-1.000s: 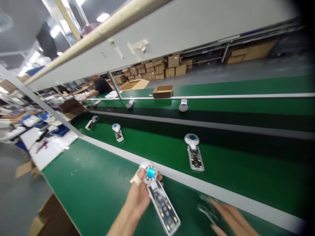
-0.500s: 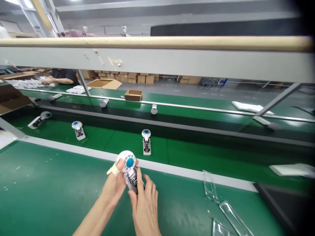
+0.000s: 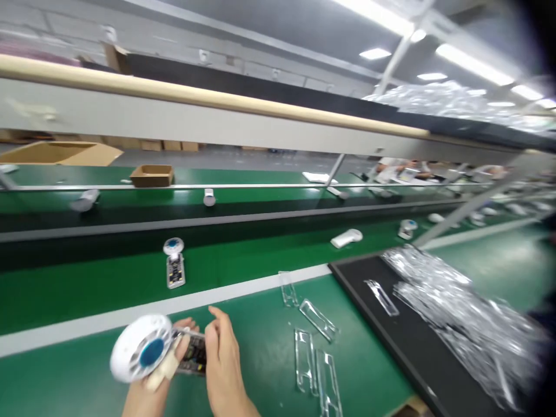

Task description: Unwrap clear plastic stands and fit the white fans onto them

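My left hand (image 3: 150,394) grips a small white hand-held fan (image 3: 143,350) with a blue hub, its round head pointing left and its open handle showing a circuit board. A taped finger lies under the fan head. My right hand (image 3: 223,365) is closed over the handle end, fingers pressing on the board. Several clear plastic cover pieces (image 3: 313,353) lie on the green bench to the right of my hands.
Another open fan (image 3: 174,263) lies on the green conveyor belt (image 3: 87,284) beyond the white strip, and a closed white one (image 3: 346,237) further right. A black tray (image 3: 403,330) holds a heap of clear covers (image 3: 460,313). A cardboard box (image 3: 152,175) sits on the far bench. People work at the far right.
The view has swung right, bringing the black tray and clear covers into sight. The fan has tipped from upright to lying leftward in my hands, both still on it.
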{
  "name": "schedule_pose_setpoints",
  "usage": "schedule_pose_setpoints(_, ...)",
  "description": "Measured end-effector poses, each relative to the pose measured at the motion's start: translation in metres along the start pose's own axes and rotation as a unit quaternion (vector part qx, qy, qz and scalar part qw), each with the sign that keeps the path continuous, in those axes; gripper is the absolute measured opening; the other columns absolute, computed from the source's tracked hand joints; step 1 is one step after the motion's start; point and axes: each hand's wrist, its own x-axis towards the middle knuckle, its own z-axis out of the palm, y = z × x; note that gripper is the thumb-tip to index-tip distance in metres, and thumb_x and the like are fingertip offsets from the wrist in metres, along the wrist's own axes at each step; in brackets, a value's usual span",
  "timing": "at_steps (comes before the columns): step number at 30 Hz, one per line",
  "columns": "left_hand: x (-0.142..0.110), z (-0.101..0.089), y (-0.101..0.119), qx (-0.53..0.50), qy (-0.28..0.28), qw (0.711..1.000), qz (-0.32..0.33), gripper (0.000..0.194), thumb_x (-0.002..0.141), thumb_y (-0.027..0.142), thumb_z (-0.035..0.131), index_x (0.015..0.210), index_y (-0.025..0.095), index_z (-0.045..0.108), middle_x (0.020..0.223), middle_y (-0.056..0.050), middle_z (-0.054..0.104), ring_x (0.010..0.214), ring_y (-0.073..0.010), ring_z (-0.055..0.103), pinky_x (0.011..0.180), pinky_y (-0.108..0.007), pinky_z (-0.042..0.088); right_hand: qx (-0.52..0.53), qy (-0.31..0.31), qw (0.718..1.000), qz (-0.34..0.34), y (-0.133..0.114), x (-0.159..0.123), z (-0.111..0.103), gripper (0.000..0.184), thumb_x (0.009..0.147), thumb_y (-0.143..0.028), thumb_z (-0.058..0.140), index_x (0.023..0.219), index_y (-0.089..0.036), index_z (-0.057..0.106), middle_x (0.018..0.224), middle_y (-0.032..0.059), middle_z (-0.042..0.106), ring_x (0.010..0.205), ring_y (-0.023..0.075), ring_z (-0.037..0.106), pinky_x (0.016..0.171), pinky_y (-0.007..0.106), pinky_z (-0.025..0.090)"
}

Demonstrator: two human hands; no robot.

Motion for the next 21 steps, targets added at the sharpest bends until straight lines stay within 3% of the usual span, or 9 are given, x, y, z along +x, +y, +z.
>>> schedule_pose_setpoints(2,0.008,0.010,-0.011,0.012,-0.005,1.000,0.022,0.053,0.046,0.051,0.081,0.086,0.019,0.067,0.085,-0.007,0.071,0.102,-0.0359,0.060,0.094,-0.046,0.047,0.040,0.062,0.993,0.095,0.007,0.012,0.001,0.047,0.094,-0.039,0.024,0.078,-0.019,0.063,0.069,0.0046,0.063,0.070,0.0182,0.062,0.066,0.028,0.048)
schedule_pose_setpoints(3,0.011,0.015,-0.017,0.015,-0.011,0.999,0.031,0.051,0.047,0.053,0.080,0.084,0.020,0.067,0.082,-0.007,0.071,0.100,-0.0359,0.061,0.094,-0.046,0.047,0.050,0.079,0.989,0.111,0.011,0.018,0.000,0.051,0.093,-0.042,0.022,0.063,-0.020,0.057,0.059,0.0040,0.060,0.061,0.0178,0.060,0.061,0.027,0.046)
schedule_pose_setpoints(5,0.015,0.026,-0.028,0.017,-0.016,0.998,0.055,0.048,0.051,0.055,0.078,0.082,0.021,0.067,0.081,-0.006,0.072,0.095,-0.0350,0.064,0.092,-0.047,0.048,0.063,0.103,0.988,0.099,0.018,0.025,-0.004,0.054,0.092,-0.044,0.019,0.050,-0.022,0.046,0.051,0.0033,0.056,0.054,0.0165,0.056,0.056,0.027,0.042)
schedule_pose_setpoints(10,0.019,0.048,-0.046,0.032,-0.029,0.997,0.069,0.049,0.054,0.057,0.075,0.084,0.020,0.066,0.081,-0.006,0.071,0.089,-0.0326,0.066,0.089,-0.047,0.050,0.065,0.149,0.983,0.079,0.036,0.034,-0.022,0.053,0.092,-0.044,0.020,0.049,-0.022,0.043,0.048,0.0021,0.053,0.049,0.0151,0.052,0.053,0.026,0.038)
schedule_pose_setpoints(16,0.010,0.090,-0.032,0.068,-0.062,0.993,0.075,0.055,0.063,0.048,0.073,0.110,0.021,0.060,0.111,-0.006,0.064,0.108,-0.0285,0.057,0.102,-0.042,0.040,0.091,0.168,0.974,0.123,0.057,0.053,-0.048,0.054,0.091,-0.048,0.027,0.050,-0.021,0.050,0.050,0.0012,0.055,0.052,0.0151,0.052,0.054,0.026,0.037)
schedule_pose_setpoints(21,0.005,0.115,-0.035,0.095,-0.065,0.984,0.134,0.042,0.068,0.049,0.069,0.097,0.020,0.063,0.094,-0.007,0.070,0.096,-0.0274,0.063,0.095,-0.041,0.047,0.220,0.236,0.924,0.205,0.056,0.057,-0.062,0.057,0.087,-0.058,0.030,0.047,-0.021,0.047,0.047,-0.0012,0.048,0.049,0.0139,0.047,0.050,0.025,0.035)
